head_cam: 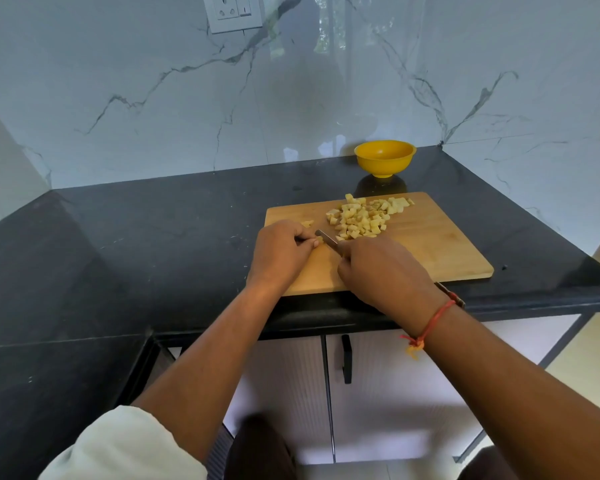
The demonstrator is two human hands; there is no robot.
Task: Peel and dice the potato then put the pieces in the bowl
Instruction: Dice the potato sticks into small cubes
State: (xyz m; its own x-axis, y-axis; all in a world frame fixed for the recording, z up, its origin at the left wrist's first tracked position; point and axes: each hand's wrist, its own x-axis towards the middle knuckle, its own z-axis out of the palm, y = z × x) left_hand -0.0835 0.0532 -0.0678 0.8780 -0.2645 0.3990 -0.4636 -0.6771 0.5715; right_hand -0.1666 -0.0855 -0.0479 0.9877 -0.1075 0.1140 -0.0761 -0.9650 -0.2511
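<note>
Domestic kitchen: black countertop [136,244] beneath the gripped knife [326,237]; marble backsplash [153,98], switch-socket plate [232,12] beyond it; cabinet doors [395,393] below.

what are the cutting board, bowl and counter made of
Cutting board: wood or bamboo by its tan grain, matte. Bowl: likely plastic, uniform glossy yellow. Counter: polished dark stone, probably granite, speckled and reflective.
</note>
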